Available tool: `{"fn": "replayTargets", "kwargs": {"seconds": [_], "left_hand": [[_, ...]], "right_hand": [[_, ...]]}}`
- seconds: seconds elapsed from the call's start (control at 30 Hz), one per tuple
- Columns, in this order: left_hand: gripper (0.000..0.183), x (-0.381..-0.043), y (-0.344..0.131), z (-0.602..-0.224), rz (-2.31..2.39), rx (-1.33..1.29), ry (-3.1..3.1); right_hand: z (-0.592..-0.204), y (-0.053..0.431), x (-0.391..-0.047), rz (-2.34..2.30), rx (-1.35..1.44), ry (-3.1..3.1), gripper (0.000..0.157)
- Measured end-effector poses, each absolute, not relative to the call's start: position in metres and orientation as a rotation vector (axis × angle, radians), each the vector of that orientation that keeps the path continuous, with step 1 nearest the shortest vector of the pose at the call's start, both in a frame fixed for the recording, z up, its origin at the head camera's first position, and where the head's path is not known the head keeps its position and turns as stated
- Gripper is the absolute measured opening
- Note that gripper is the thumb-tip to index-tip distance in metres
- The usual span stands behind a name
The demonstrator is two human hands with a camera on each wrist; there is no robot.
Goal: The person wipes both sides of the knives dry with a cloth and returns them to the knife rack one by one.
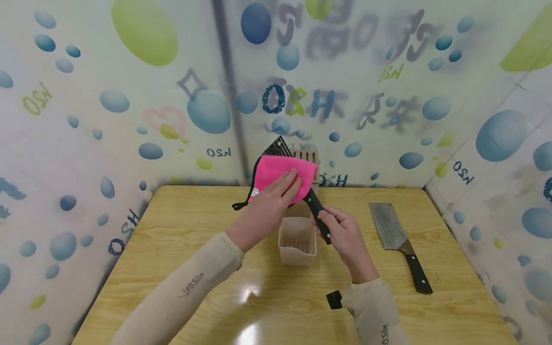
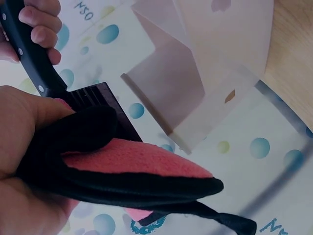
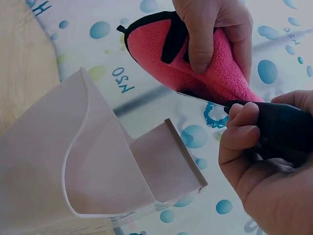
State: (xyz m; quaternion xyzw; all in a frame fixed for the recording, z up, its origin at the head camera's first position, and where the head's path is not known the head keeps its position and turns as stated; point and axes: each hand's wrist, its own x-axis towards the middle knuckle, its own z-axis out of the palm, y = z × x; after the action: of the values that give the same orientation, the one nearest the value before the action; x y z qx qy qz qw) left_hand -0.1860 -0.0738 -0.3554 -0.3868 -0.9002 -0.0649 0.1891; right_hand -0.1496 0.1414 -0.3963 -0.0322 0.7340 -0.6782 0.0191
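Note:
My right hand grips the black riveted handle of a kitchen knife, raised above a beige utensil holder. The knife's dark blade shows pale stripes at its far end, past a pink cloth with black edging. Folded over the blade, this cloth hides most of it. My left hand pinches the cloth round the blade, fingers laid along the front and thumb on the opposite face. In the left wrist view, grooves mark the blade near the handle.
A cleaver with a black handle lies on the wooden table at the right. Behind the cloth stands a beige slotted part, partly hidden. A wall patterned with blue and green dots rises at the table's back edge.

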Motion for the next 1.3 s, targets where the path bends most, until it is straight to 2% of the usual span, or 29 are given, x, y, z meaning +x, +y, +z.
{"fn": "replayTargets", "kwargs": {"seconds": [0.67, 1.3], "left_hand": [[0.066, -0.182, -0.077, -0.355, -0.196, -1.090, -2.525], [0.056, -0.177, -0.085, -0.358, -0.169, -1.102, -2.500]], "right_hand": [[-0.389, 0.138, -0.147, -2.165, -0.034, 2.224, 0.033], [-0.389, 0.139, -0.147, -2.209, -0.039, 2.229, 0.033]]}}
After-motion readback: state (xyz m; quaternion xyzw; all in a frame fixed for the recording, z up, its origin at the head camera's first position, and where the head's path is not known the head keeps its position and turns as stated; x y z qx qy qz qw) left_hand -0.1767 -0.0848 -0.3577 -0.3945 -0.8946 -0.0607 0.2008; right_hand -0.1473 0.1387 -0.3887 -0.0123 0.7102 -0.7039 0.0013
